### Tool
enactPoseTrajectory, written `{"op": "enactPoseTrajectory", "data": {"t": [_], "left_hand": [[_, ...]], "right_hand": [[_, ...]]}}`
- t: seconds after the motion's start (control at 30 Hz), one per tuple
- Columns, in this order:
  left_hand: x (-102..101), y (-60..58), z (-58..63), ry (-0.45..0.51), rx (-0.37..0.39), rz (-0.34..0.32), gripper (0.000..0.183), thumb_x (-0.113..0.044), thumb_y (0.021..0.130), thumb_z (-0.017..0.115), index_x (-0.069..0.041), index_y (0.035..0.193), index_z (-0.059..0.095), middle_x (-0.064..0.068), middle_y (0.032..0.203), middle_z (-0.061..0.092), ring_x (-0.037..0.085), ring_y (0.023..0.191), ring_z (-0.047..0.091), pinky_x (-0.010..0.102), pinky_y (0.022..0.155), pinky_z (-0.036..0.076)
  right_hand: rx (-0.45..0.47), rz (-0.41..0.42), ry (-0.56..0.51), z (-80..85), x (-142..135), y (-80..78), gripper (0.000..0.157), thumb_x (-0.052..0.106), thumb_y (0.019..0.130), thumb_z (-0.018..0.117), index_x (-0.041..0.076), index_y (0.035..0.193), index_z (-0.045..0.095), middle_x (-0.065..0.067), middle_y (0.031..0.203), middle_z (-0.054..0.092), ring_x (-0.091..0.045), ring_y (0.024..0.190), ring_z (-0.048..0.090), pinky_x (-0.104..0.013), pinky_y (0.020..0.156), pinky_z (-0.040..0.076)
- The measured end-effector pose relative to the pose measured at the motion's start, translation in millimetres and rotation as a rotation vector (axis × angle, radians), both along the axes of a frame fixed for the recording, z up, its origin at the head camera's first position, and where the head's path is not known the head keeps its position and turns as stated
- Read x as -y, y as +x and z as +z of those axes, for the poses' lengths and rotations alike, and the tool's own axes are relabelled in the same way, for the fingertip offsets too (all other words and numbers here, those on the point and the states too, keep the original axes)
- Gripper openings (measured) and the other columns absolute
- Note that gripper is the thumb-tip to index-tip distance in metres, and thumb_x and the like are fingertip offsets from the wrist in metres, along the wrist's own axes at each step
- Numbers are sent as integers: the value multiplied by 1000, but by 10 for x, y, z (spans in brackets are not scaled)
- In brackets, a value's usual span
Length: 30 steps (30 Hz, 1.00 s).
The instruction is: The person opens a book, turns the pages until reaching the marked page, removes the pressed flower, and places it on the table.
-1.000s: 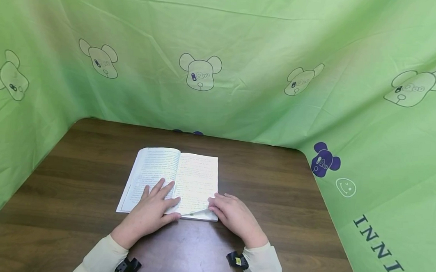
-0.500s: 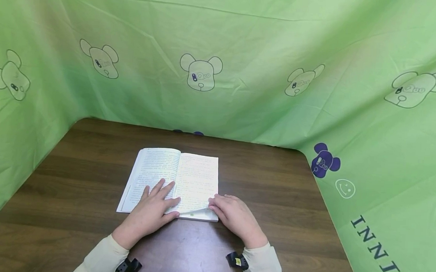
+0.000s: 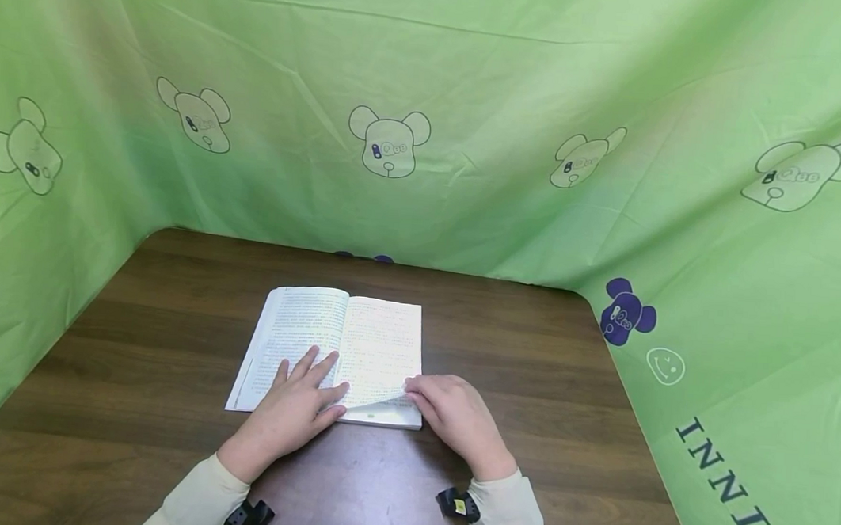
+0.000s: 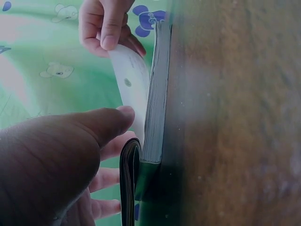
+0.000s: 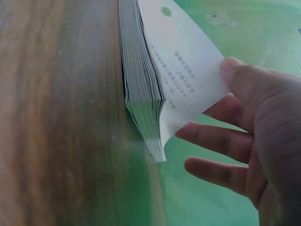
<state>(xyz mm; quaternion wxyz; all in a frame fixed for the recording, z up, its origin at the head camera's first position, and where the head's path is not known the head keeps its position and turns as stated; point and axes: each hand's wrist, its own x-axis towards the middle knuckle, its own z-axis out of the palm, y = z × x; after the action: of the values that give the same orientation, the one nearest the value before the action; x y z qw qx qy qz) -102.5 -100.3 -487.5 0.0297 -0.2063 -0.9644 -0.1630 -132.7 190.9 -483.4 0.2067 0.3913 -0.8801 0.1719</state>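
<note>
An open book [image 3: 381, 332] lies on the wooden table, printed text on both of its pages. My left hand [image 3: 291, 410] rests across the lower left page and the spine, its fingers spread and straight. At the lower right corner, my right hand [image 3: 458, 419] pinches the edge of one page [image 5: 188, 70] between thumb and fingers. That page is lifted and curves away from the thick stack beneath it. A small green page mark [image 5: 166, 11] shows on its underside. In the left wrist view, the left thumb [image 4: 110, 123] lies near the bottom of the spine.
The brown wooden table [image 3: 529, 363] extends around the book on all sides. Green cloth [image 3: 466, 217] with printed bear heads hangs behind the table and along both sides. Each wrist carries a black strap device [image 3: 459, 504] beside a pale sleeve [image 3: 510, 513].
My right hand has raised the lower right corner of the page a little higher, so the gap beneath it is wider. My left hand stays in place.
</note>
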Motion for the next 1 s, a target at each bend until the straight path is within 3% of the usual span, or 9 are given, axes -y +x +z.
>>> {"op": "enactPoseTrajectory", "data": {"t": [0.17,0.4,0.57,0.67,0.77,0.87,1.0], "left_hand": [[2,0,-8,-1,-16,-2,34,-40,99,66,-24,128,74,13,159,46,44,151,32,78,108,29],[7,-10,-39,19,-44,-2,33,-37,100,64,-23,128,74,11,157,48,43,150,34,78,107,31],[11,-27,-49,33,-48,23,52,-34,100,63,-18,149,55,10,159,46,39,150,35,75,109,32],[21,-35,-59,63,-84,45,75,-30,96,66,-14,161,33,11,163,38,38,150,36,73,108,35],[32,-48,-72,101,-169,50,93,-25,90,72,-10,164,18,16,167,27,39,150,33,72,107,37],[43,-58,-79,104,-250,50,102,-23,84,76,-11,165,14,20,170,11,42,154,20,73,110,32],[53,-66,-67,75,-293,53,102,-25,81,77,-14,165,19,18,172,-8,44,157,-1,76,115,15]], "right_hand": [[-36,-38,-34,11,-19,0,18,20,94,74,15,111,73,3,115,77,-15,104,74,-38,91,57],[-25,-154,-83,3,-44,-2,24,26,96,72,13,116,73,-1,124,74,-19,113,71,-41,97,55],[7,-206,-106,5,-48,3,28,24,93,76,13,118,73,-1,121,75,-19,114,71,-43,98,54],[29,-197,-81,-7,-47,-2,28,24,91,78,14,116,73,-2,119,75,-20,114,70,-43,98,54],[90,-153,-19,-22,-43,-3,29,27,91,78,15,117,73,-2,123,74,-22,120,68,-45,103,52],[180,-90,55,-40,-43,6,35,31,93,76,14,123,71,-4,133,69,-24,130,61,-50,110,45],[302,-36,126,-43,-46,33,47,38,92,76,14,131,69,-5,146,61,-26,141,51,-55,118,35]]}}
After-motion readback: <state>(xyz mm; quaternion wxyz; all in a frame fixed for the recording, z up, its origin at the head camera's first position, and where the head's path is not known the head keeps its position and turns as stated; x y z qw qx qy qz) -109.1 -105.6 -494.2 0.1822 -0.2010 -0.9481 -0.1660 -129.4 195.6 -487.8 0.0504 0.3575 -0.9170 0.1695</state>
